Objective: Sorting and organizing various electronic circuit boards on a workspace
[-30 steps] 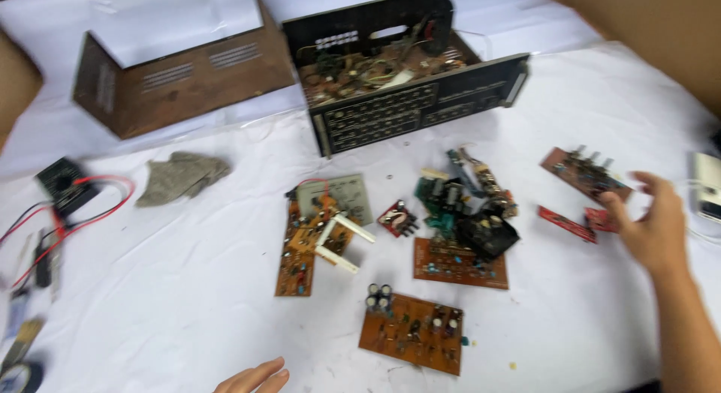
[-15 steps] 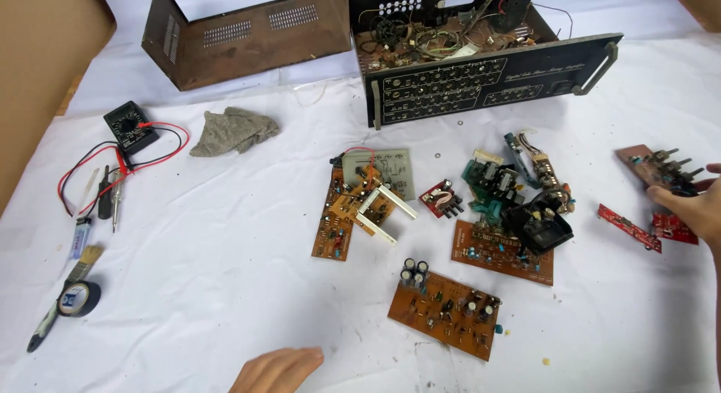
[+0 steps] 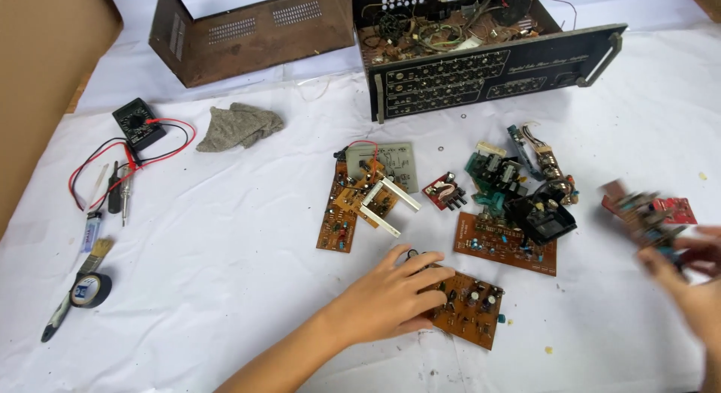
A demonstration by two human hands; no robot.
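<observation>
My left hand (image 3: 390, 292) lies flat, fingers spread, on the left end of a brown circuit board (image 3: 472, 309) with capacitors on the white sheet. At the right edge my right hand (image 3: 687, 269) is blurred by motion and grips a small dark circuit board (image 3: 637, 211), lifted just above a red board (image 3: 677, 210). Between the hands lie another brown board (image 3: 502, 241), a black boxy component (image 3: 544, 216) and a green cluster of parts (image 3: 492, 177).
An opened electronics chassis with a black front panel (image 3: 488, 70) and its brown metal cover (image 3: 248, 33) stand at the back. Stacked brown boards (image 3: 342, 209), a small red module (image 3: 444, 192), grey cloth (image 3: 239, 126), multimeter (image 3: 135, 123), tape roll (image 3: 90, 289) and a cardboard box (image 3: 45, 78) lie to the left.
My left hand has come up from the bottom edge onto the near brown board. My right hand has picked up the small dark board at the right and is moving it.
</observation>
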